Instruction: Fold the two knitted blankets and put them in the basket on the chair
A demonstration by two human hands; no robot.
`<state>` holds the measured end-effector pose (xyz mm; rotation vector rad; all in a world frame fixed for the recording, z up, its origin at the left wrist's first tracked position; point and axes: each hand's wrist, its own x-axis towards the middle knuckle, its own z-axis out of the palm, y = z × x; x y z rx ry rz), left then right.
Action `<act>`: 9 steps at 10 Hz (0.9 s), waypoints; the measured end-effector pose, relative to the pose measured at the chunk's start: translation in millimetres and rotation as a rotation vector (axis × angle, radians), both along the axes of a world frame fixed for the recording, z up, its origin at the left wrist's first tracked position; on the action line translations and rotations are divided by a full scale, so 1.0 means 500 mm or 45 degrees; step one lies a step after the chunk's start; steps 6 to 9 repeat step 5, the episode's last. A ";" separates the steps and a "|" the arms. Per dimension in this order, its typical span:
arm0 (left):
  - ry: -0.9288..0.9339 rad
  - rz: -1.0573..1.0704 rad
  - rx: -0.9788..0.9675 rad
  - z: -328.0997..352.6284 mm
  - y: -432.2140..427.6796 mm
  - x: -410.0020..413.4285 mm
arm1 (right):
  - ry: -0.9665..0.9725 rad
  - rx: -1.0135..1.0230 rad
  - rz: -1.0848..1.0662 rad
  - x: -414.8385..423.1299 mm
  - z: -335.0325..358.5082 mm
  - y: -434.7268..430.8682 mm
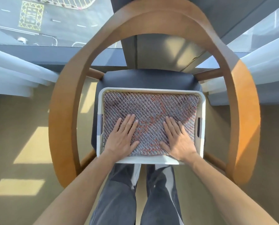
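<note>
Sunlit patches lay on the beige floor, with white curtains on either side and a window looking down on a marked road. A wooden armchair with a curved back stood ahead, and a white basket sat on its dark seat cushion.

A folded knitted blanket, grey-blue with red flecks, filled the basket under both palms. The left hand lay flat on it, fingers straight and close together, thumb spread. The right hand rested just beside it in the same way, with a strip of knit between them. Each hand had a basket handle slot just to its outer side. Whether a second blanket lay beneath could not be told. Grey trousers showed below the forearms.
</note>
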<state>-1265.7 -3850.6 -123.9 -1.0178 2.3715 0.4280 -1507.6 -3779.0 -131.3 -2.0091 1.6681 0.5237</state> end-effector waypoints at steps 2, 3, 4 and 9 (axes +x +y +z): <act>0.192 0.452 0.253 0.156 0.007 -0.013 | -0.069 0.090 -0.329 0.045 0.157 -0.013; 0.274 0.620 0.295 0.237 0.019 0.001 | -0.374 0.106 -0.798 0.045 0.252 0.006; 0.273 0.829 0.379 0.297 0.040 0.020 | -0.511 0.156 -1.054 0.049 0.315 0.044; 0.273 0.963 0.455 0.339 0.096 0.036 | -0.547 0.172 -1.123 0.051 0.363 0.104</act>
